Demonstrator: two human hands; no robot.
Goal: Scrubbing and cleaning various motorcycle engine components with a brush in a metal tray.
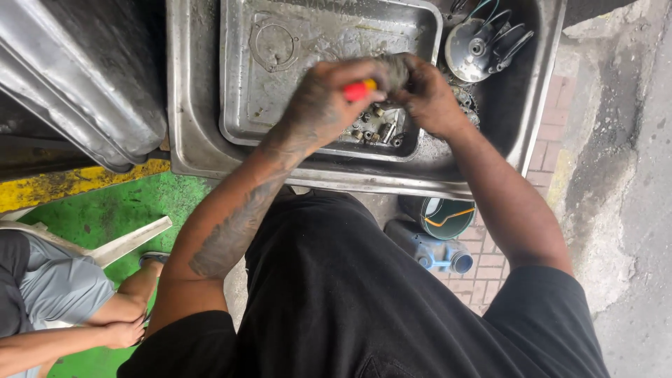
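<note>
My left hand grips a tool with a red and yellow handle, likely a screwdriver. My right hand is closed around a small dark greasy part that the tool meets. Both hands hover over the near right corner of a small steel tray. Several small brass and steel bits lie in that corner under my hands. The small tray sits inside a larger steel tray.
A round grey engine part with wires lies at the large tray's far right. A dark metal casing lies left. Below are a green bucket and a blue-capped bottle. Another person's legs and arm sit at left.
</note>
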